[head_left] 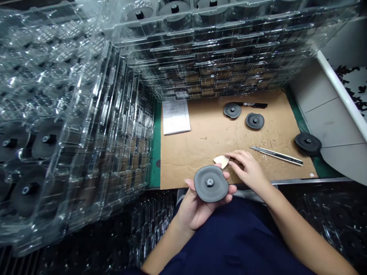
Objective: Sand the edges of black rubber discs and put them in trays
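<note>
Dark-blue lap [237, 244] filled the lower centre. Just above it, the left hand [195, 208] cupped a grey disc [210, 184] from beneath, fingers curled round its rim and hub upward, apparently to expose the face. The right hand [248, 168], partly closed, pinched a pale wedge [221, 160] against the disc's upper edge. Beyond, on the cardboard-covered worktop [212, 141], a knife [276, 155] lay near that hand. Spare discs [255, 120] sat further back, before stacked clear trays [200, 49].

Your left hand [195, 206] cradles a grey disc [211, 183]; your right hand [249, 170] pinches a pale scrap [221, 160] just beside its rim, above the cardboard-covered tabletop [218, 137].
</note>
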Available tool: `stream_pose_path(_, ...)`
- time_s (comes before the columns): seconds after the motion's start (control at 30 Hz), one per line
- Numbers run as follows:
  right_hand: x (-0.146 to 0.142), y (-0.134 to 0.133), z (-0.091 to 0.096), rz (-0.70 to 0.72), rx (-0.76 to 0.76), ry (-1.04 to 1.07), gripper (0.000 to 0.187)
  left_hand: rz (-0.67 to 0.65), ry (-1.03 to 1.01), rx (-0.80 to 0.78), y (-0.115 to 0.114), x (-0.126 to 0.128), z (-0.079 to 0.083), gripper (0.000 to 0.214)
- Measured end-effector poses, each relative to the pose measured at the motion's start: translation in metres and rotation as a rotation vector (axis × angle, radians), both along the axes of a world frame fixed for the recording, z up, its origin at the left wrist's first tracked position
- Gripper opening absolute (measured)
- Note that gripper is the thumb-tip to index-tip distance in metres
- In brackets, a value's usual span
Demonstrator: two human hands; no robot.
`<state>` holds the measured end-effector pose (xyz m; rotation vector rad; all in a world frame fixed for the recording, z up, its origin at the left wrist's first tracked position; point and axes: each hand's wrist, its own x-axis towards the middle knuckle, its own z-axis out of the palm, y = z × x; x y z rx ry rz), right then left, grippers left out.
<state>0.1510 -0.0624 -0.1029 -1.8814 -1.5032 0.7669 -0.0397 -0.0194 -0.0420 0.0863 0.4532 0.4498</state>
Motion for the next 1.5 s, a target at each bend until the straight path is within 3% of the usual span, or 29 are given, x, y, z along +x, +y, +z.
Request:
stream_pose_path(0.2,0.002,-0.006,-0.003,-0.003,-0.008,-0.017,0.026,-0.019,0.030,0.002,0.002,0.001,0.004,0.066)
stream_pose_path(0.3,-0.001,-0.005,-0.002,0.004,0.001,-0.037,0.027,0.006,0.070,0.084,-0.001,0.002,0.004,0.062)
stream_pose_path(0.37,0.000,-0.006,-0.001,0.007,0.014,-0.052,0.027,0.067,0.142,0.298,-0.001,0.001,0.000,0.060)
stream_pose_path(0.43,0.005,-0.011,0.002,-0.013,0.039,-0.075,0.026,0.156,0.284,0.686,0.000,-0.001,-0.006,0.064)
stream_pose_path(0.5,0.017,-0.019,0.003,-0.087,0.080,-0.114,0.026,0.223,0.450,1.143,0.004,-0.003,-0.012,0.087)
stream_pose_path(0.57,0.036,-0.031,0.001,-0.236,0.124,-0.232,0.028,0.242,0.561,1.491,0.008,-0.004,-0.016,0.108)
stream_pose_path(0.67,0.066,-0.049,-0.012,-0.451,0.115,-0.486,0.033,0.233,0.622,1.703,0.014,-0.002,-0.016,0.117)
stream_pose_path(0.87,0.087,-0.060,-0.040,-0.504,0.079,-0.545,0.028,0.245,0.720,1.714,0.015,0.007,-0.010,0.114)
stream_pose_path(1.0,0.069,-0.050,-0.019,-0.493,0.124,-0.528,0.030,0.234,0.754,1.636,0.014,0.009,-0.010,0.111)
stream_pose_path(1.07,0.053,-0.042,0.005,-0.344,0.209,-0.425,0.038,0.209,0.754,1.576,0.014,0.011,-0.008,0.112)
stream_pose_path(1.17,0.029,-0.029,0.043,0.113,0.310,-0.222,0.047,0.091,0.743,1.466,0.016,0.016,-0.002,0.106)
stream_pose_path(1.23,0.016,-0.021,0.061,0.261,0.337,-0.138,0.033,-0.037,0.718,1.321,0.018,0.020,0.002,0.076)
stream_pose_path(1.3,0.008,-0.014,0.070,0.201,0.368,-0.020,0.021,-0.141,0.696,1.149,0.021,0.025,0.005,0.039)
stream_pose_path(1.37,0.003,-0.010,0.071,0.101,0.385,0.120,0.033,-0.158,0.703,1.067,0.027,0.029,0.006,0.038)
stream_pose_path(1.5,0.005,-0.009,0.048,0.013,0.299,0.282,0.038,-0.044,0.786,1.170,0.054,0.031,0.018,0.032)
